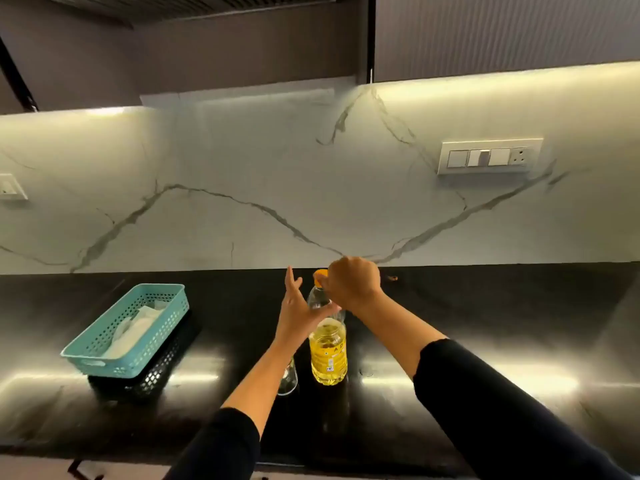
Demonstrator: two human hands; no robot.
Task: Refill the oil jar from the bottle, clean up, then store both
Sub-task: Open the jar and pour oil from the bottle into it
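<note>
A clear plastic oil bottle (328,355), about half full of yellow oil, stands upright on the black counter (467,341). My right hand (353,282) is closed over its orange cap (320,273) at the top. My left hand (298,306) rests against the bottle's upper left side, thumb on its shoulder and fingers spread upward. A clear glass jar (289,379) stands just left of the bottle, mostly hidden behind my left forearm.
A teal perforated basket (166,323) holding white cloths sits on a black basket at the counter's left. The marble backsplash (242,202) carries a switch panel (488,157) at right. Dark cabinets hang overhead.
</note>
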